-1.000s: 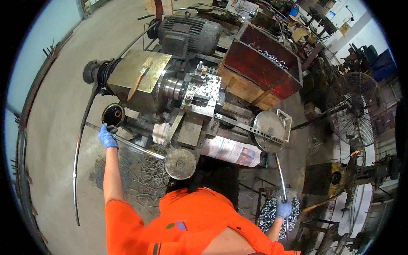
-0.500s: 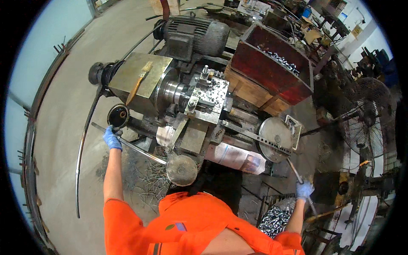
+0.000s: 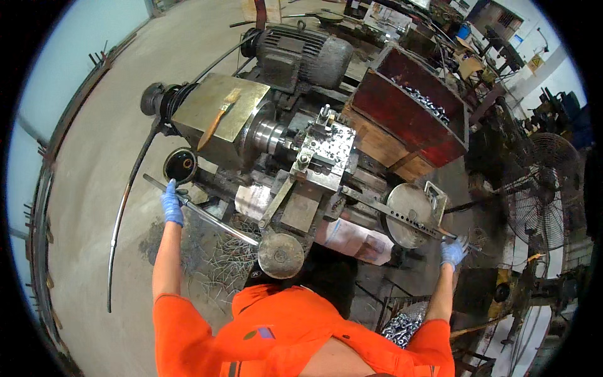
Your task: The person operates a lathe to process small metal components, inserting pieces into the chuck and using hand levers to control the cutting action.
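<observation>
L blue-gloved hand (image 3: pixel 171 206) on long silver steel lever (image 3: pixel 223 223), far end from round grey metal disc (image 3: pixel 281 256), prob. for leverage. R blue-gloved hand (image 3: pixel 452 252) at slim metal bar (image 3: pixel 474 247), nr round steel wheel (image 3: pixel 405 207). Finger closure unclear, both.

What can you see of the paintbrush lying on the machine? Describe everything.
The paintbrush has pale bristles and a slim orange-brown handle that looks wooden. It lies slantwise on the brassy headstock cover, bristles toward the far side, the handle's end jutting past the cover's near edge. Wear is hard to judge. The left hand and right hand are both off it; only the cover appears to touch it.
</observation>
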A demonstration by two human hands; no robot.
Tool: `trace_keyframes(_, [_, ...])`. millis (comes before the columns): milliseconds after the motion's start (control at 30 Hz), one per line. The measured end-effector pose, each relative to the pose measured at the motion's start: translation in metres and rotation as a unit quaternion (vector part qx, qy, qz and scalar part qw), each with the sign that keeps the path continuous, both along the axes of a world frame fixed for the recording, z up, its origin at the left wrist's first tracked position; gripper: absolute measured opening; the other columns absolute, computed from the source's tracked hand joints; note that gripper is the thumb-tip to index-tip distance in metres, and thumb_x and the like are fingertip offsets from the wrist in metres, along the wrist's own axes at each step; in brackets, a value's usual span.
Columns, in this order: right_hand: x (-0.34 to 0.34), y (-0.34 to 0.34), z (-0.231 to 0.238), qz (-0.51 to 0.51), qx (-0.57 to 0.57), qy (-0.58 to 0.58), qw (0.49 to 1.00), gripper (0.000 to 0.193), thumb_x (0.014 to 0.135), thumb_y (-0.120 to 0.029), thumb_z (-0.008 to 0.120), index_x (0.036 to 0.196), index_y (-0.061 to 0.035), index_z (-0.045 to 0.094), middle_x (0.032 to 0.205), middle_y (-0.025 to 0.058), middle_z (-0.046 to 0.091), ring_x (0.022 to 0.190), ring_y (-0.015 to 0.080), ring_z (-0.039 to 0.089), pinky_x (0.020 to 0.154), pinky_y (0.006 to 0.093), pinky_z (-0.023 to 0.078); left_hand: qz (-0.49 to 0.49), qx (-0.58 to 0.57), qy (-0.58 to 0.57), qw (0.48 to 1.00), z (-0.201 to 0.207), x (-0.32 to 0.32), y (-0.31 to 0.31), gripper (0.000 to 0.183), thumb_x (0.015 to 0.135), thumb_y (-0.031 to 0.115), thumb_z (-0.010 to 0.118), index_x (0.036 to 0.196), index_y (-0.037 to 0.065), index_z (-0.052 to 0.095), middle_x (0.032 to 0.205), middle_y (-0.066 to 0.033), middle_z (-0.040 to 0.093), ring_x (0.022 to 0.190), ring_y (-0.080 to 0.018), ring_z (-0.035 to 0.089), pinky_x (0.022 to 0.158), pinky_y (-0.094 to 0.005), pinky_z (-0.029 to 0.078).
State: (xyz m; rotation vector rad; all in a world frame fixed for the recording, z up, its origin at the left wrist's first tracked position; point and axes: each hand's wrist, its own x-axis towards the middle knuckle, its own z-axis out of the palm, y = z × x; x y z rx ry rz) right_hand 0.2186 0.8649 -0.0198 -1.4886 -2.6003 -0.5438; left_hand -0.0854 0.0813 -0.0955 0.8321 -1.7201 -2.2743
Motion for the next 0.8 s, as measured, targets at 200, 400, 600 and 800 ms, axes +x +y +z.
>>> trace_keyframes(200, [0.078, -0.055, -0.037, 0.051, -0.067, 0.125, 0.989, 0.066, 0.075, -0.050, 0.060, 0.116, 0.0006, 0.055, 0.123, 0.0195, 0.052, 0.119, 0.0350, 0.043, 0.103, 0.0439, 0.028, 0.072, 0.089, 0.029, 0.993, -0.071, 0.005, -0.055, 0.044, 0.086, 0.048, 0.051, 0.094, 0.006, 0.058, 0.077, -0.0109, 0.063, 0.052, -0.0184, 0.056, 0.048, -0.0319, 0.048])
trace_keyframes(400, [0.105, -0.104, -0.049, 0.051, -0.172, 0.196, 0.964, 0.038, 0.072, -0.032, 0.070, 0.093, -0.0001, 0.067, 0.095, 0.0192, 0.065, 0.091, 0.0296, 0.062, 0.084, 0.0352, 0.046, -0.343, -0.740, 0.018, 0.578, -0.123, 0.014, -0.005, 0.029, 0.080, 0.032, 0.048, 0.090, 0.011, 0.066, 0.088, -0.0113, 0.066, 0.072, -0.0301, 0.063, 0.058, -0.0389, 0.047])
trace_keyframes(600, [0.090, -0.127, -0.062, 0.103, -0.257, 0.241, 0.930, 0.028, 0.073, -0.027, 0.070, 0.081, 0.0000, 0.068, 0.080, 0.0146, 0.067, 0.074, 0.0242, 0.065, 0.074, 0.0315, 0.049, -0.405, -0.747, -0.054, 0.524, -0.069, 0.027, 0.019, 0.038, 0.081, 0.042, 0.044, 0.086, 0.013, 0.068, 0.084, -0.0107, 0.066, 0.078, -0.0290, 0.063, 0.066, -0.0409, 0.048])
trace_keyframes(800, [0.090, -0.143, -0.065, 0.087, -0.326, 0.258, 0.905, 0.027, 0.073, -0.024, 0.071, 0.081, 0.0019, 0.067, 0.076, 0.0133, 0.067, 0.068, 0.0196, 0.064, 0.070, 0.0293, 0.049, -0.329, -0.765, -0.088, 0.547, -0.108, 0.058, 0.054, 0.030, 0.079, 0.037, 0.048, 0.079, 0.016, 0.069, 0.078, -0.0084, 0.067, 0.074, -0.0266, 0.064, 0.062, -0.0401, 0.049])
